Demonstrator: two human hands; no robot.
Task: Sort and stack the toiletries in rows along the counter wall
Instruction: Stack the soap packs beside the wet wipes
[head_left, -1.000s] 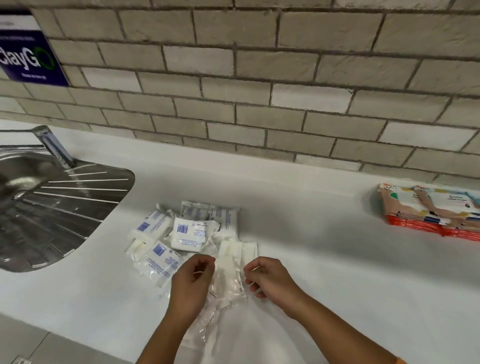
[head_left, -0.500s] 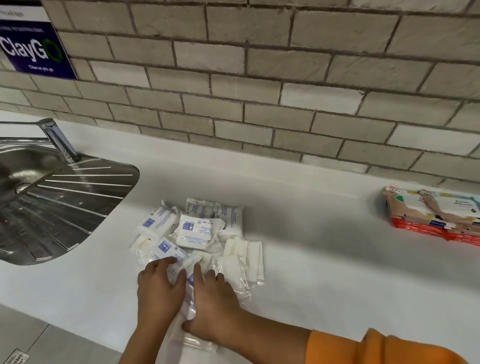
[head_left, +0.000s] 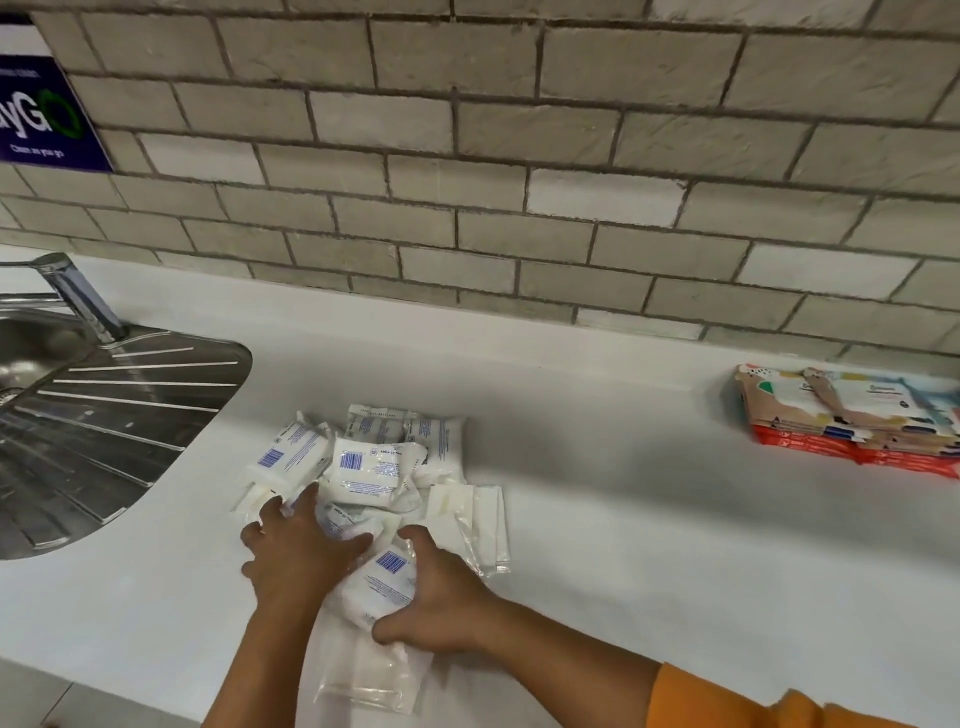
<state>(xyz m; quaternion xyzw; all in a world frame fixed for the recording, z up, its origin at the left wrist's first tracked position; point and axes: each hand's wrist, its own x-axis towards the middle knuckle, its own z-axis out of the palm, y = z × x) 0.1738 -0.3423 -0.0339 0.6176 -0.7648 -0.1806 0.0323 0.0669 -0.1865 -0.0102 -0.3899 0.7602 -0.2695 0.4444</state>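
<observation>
A loose pile of white toiletry packets (head_left: 371, 465) with blue barcodes lies on the white counter (head_left: 597, 499), a little out from the brick wall. My right hand (head_left: 441, 597) curls around one white barcode packet (head_left: 382, 582) at the pile's near edge, thumb under it and fingers over its right side. My left hand (head_left: 298, 553) lies flat on the packets to its left, fingers spread. Clear plastic sleeves (head_left: 371, 675) lie under my wrists, and white sachets in clear wrap (head_left: 475, 517) sit at the right of the pile.
A steel sink with a ribbed drainer (head_left: 98, 431) and a tap (head_left: 78, 293) is at the left. A stack of colourful wipe packs (head_left: 852, 415) sits against the wall at the right. A blue sign (head_left: 41, 119) hangs on the brick wall.
Both hands left the clear sleeve and went to the left part of the pile. My right hand now curls around one barcode packet, drawn toward me; my left hand presses the neighbouring packets.
</observation>
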